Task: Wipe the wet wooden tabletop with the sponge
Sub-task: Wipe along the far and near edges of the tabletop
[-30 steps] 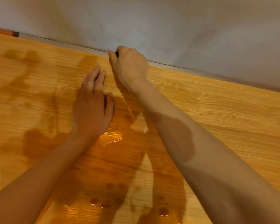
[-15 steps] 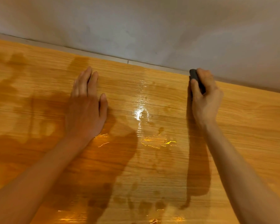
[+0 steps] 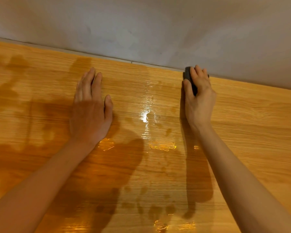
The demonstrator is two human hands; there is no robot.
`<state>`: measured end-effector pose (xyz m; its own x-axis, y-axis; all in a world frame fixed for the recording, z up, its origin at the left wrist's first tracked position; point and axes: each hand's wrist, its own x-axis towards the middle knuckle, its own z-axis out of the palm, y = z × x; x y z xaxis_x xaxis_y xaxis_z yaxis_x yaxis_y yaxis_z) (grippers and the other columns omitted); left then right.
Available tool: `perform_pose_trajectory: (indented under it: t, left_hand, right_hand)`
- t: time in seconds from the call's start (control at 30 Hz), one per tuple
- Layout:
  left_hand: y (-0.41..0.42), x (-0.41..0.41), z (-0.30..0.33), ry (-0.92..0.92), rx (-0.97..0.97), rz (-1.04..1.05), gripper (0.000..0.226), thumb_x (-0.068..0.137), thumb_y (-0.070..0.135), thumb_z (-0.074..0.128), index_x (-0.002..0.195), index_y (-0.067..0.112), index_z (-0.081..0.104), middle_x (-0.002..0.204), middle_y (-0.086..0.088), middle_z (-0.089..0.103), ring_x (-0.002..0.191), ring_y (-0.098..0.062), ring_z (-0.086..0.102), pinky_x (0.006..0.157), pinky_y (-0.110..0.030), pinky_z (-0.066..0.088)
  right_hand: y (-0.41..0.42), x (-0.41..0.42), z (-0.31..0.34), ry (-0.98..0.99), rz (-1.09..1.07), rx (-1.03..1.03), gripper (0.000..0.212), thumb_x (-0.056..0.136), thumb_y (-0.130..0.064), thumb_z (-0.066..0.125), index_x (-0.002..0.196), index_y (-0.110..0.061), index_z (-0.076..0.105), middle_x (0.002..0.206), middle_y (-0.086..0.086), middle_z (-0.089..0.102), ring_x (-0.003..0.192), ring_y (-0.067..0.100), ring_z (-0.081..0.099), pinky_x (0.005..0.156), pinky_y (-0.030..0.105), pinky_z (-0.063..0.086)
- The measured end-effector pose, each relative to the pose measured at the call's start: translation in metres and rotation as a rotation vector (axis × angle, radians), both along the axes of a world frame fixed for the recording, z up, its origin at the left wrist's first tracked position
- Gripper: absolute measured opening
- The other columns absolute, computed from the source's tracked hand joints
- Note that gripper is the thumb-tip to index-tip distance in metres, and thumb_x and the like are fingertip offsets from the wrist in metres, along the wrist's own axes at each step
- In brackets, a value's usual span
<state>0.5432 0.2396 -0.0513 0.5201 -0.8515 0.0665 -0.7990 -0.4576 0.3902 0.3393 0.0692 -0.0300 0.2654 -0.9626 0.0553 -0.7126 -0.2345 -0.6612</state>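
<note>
The wooden tabletop (image 3: 242,132) fills the view, with a glossy wet streak (image 3: 146,118) running down its middle and small puddles nearer me. My right hand (image 3: 199,100) presses a dark grey sponge (image 3: 188,78) onto the wood at the far edge, right against the wall. Most of the sponge is hidden under the fingers. My left hand (image 3: 91,111) lies flat on the table to the left of the wet streak, palm down, fingers together, holding nothing.
A grey wall (image 3: 141,27) runs along the table's far edge, meeting it at a thin pale strip (image 3: 107,57). Dark shadows of my arms fall across the left and near parts of the wood.
My right hand has swept the sponge from beside the left hand rightward along the far edge, leaving a wet sheen, and in the last half second has nearly stopped. The left hand stays planted.
</note>
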Motion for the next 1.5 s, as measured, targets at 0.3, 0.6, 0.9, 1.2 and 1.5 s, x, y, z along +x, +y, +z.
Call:
perform_pose_trajectory:
  t: [0.3,0.6,0.9,1.2,1.5]
  left_hand:
    - [-0.002,0.0,-0.001,-0.018,-0.01,-0.002,0.058,0.105,0.028,0.033,0.155,-0.001,0.027,0.164,-0.018,0.023,0.154,-0.032,0.02,0.127,-0.043,0.014]
    - [-0.002,0.0,-0.002,0.003,-0.092,0.006,0.054,0.105,0.024,0.04,0.152,-0.001,0.034,0.162,-0.019,0.029,0.153,-0.032,0.024,0.127,-0.039,0.013]
    - [-0.001,-0.001,-0.004,-0.012,-0.154,0.003,0.052,0.105,0.021,0.043,0.15,-0.004,0.038,0.16,-0.021,0.034,0.151,-0.034,0.027,0.127,-0.042,0.017]
    - [-0.004,-0.001,-0.002,-0.026,-0.103,0.01,0.054,0.105,0.025,0.036,0.152,-0.002,0.035,0.162,-0.019,0.029,0.153,-0.032,0.024,0.127,-0.043,0.016]
    - [-0.003,-0.001,-0.006,-0.061,-0.128,-0.005,0.053,0.103,0.02,0.033,0.151,-0.002,0.038,0.16,-0.02,0.033,0.152,-0.033,0.028,0.127,-0.042,0.017]
  right_hand:
    - [0.078,-0.028,0.011,0.106,0.417,-0.023,0.037,0.099,-0.015,0.054,0.136,-0.012,0.054,0.148,0.001,0.045,0.145,0.016,0.03,0.12,0.04,0.023]
    - [0.101,0.01,0.006,0.084,0.333,-0.007,0.04,0.102,-0.018,0.049,0.141,-0.014,0.049,0.152,0.001,0.039,0.148,0.015,0.022,0.122,0.039,0.017]
    - [0.022,0.082,0.004,0.092,0.247,-0.018,0.039,0.102,-0.021,0.047,0.14,-0.012,0.05,0.15,0.007,0.043,0.145,0.024,0.027,0.121,0.043,0.02]
    - [0.119,0.036,0.005,0.116,0.497,-0.02,0.039,0.101,-0.019,0.049,0.14,-0.014,0.049,0.151,0.002,0.041,0.147,0.017,0.023,0.122,0.037,0.016]
    - [0.098,0.089,0.001,0.07,0.336,-0.035,0.037,0.103,-0.016,0.046,0.139,-0.014,0.05,0.151,0.006,0.041,0.147,0.023,0.023,0.122,0.039,0.014]
